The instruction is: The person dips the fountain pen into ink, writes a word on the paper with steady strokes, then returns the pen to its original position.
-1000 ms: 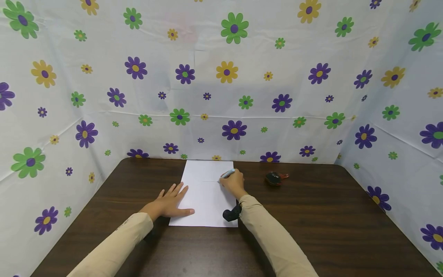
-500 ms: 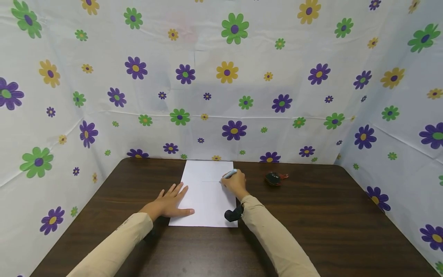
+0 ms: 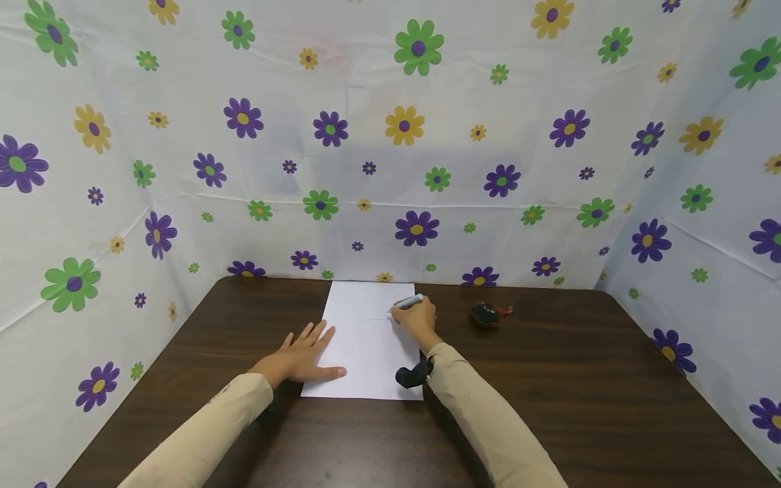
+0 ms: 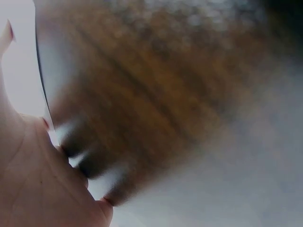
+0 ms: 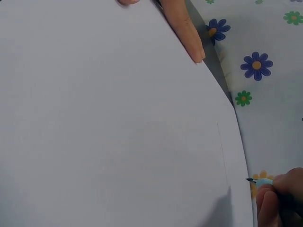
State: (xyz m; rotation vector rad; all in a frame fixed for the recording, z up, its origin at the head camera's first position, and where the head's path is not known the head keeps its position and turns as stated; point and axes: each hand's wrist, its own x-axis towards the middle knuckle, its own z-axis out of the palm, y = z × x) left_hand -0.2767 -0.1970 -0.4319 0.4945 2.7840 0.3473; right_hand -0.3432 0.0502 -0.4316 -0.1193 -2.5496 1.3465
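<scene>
A white sheet of paper (image 3: 366,359) lies on the dark wooden table, with one thin line (image 3: 372,319) drawn across its upper part. My left hand (image 3: 297,359) rests flat on the sheet's left edge, fingers spread and thumb over the paper. My right hand (image 3: 417,322) pinches a light-blue pen (image 3: 409,301) near the line's right end. In the right wrist view the pen's dark tip (image 5: 251,180) shows apart from the line (image 5: 222,151), with a shadow on the paper below. The left wrist view shows the palm (image 4: 38,184) and the paper's edge, mostly blurred.
A small black object with red parts (image 3: 486,314) sits on the table (image 3: 537,366) right of the paper. Flower-patterned cloth (image 3: 366,142) hangs behind and on both sides. A black wrist camera (image 3: 411,375) overhangs the paper's lower right.
The pen has tilted flatter and its tip has come up from the line's right end, as my right hand shifted slightly right. My left hand stays on the paper.
</scene>
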